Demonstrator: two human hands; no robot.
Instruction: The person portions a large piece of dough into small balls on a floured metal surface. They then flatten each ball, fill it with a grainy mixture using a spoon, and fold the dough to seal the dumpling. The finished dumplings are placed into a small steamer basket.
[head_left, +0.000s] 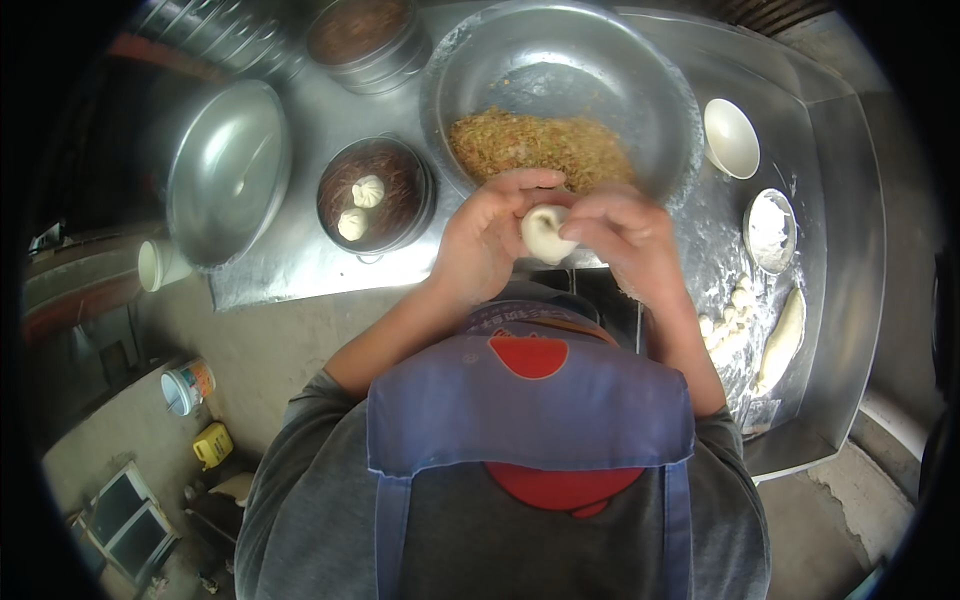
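Note:
A partly gathered dough bun (548, 234) with a small dark opening at its top is held between my two hands. My left hand (495, 217) cups it from the left side, palm inward. At its right rim, the fingers of my right hand (628, 229) pinch the dough edge. Both hands are over the near rim of a large metal basin (555, 75), which holds a chopped, yellow-brown filling (540, 146). To the left, two pleated buns (367, 192) sit on the brownish fibrous liner of a round metal steamer (431, 196).
At right are a white bowl (731, 139), a bowl of flour (770, 230), small dough pieces (727, 322) and a dough roll (782, 341) on the floured metal table. A second steamer (367, 45), a shallow metal basin (229, 176) and a white cup (161, 265) stand left.

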